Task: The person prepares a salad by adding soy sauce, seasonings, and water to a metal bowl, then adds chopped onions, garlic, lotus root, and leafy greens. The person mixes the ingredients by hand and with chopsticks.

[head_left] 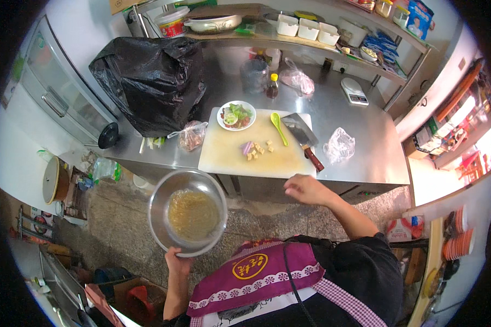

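My left hand (pixel 177 262) grips the near rim of a steel mixing bowl (pixel 157 214), which is tilted over the floor and has yellowish liquid (pixel 194 214) inside. My right hand (pixel 307 189), loosely curled and with nothing visible in it, hovers by the near edge of a white cutting board (pixel 225 159). Small pale cubes (pixel 255 152) and a purple piece (pixel 247 147) lie on the board. Behind them stands a white plate of chopped greens and reddish-brown pieces (pixel 236 115). A lime-green spoon (pixel 279 128) and a cleaver (pixel 300 131) lie on the board's right part.
The steel counter (pixel 372 143) carries a black plastic bag (pixel 151 81), a tied bag of food (pixel 191 137), a yellow-capped bottle (pixel 272 86), a crumpled clear bag (pixel 339 146) and a digital scale (pixel 354 90). A shelf with white containers (pixel 308 28) runs above the back.
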Motion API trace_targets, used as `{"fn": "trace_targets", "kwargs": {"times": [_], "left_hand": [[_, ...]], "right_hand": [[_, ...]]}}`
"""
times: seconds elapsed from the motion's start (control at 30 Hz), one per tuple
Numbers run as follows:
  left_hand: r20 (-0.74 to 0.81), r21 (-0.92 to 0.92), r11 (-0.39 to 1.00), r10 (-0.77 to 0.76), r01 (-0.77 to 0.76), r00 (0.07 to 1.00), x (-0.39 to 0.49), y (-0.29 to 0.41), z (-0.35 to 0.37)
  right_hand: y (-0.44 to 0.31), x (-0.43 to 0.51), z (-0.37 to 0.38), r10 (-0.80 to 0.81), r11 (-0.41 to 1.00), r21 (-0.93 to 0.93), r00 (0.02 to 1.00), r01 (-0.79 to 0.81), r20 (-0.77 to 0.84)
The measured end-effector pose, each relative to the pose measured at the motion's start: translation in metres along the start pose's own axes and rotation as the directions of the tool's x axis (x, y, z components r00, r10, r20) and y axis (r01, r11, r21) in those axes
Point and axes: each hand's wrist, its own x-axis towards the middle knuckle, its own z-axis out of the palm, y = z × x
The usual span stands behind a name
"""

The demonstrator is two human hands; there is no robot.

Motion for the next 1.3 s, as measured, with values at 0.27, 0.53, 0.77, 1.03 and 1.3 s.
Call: {"fn": "trace_targets", "kwargs": {"times": [0.27, 0.53, 0.77, 1.03, 1.3], "left_hand": [[-0.122, -0.059, 0.996, 0.058, -0.065, 0.991, 0.029, 0.008, -0.013], [-0.265, -0.027, 0.996, 0.077, -0.087, 0.961, 0.025, 0.020, -0.002], [-0.301, -0.030, 0.983, 0.163, -0.181, 0.939, 0.002, -0.005, 0.007], [-0.373, 0.065, 0.980, 0.197, -0.187, 0.907, 0.022, -0.058, -0.012], [-0.371, 0.049, 0.993, 0.119, -0.108, 0.921, 0.034, -0.040, 0.056]], "right_hand": [[0.138, 0.000, 0.020, 0.231, 0.731, -0.461, 0.818, -0.503, -0.526], [0.179, 0.031, 0.021, 0.514, 0.662, -0.400, 0.773, -0.633, -0.371], [0.141, 0.063, -0.003, 0.194, 0.837, -0.440, 0.929, -0.324, -0.315], [0.075, 0.169, 0.038, -0.199, 0.909, -0.391, 0.975, 0.145, -0.103], [0.087, 0.220, 0.084, -0.326, 0.801, -0.499, 0.940, 0.330, 0.098]]}}
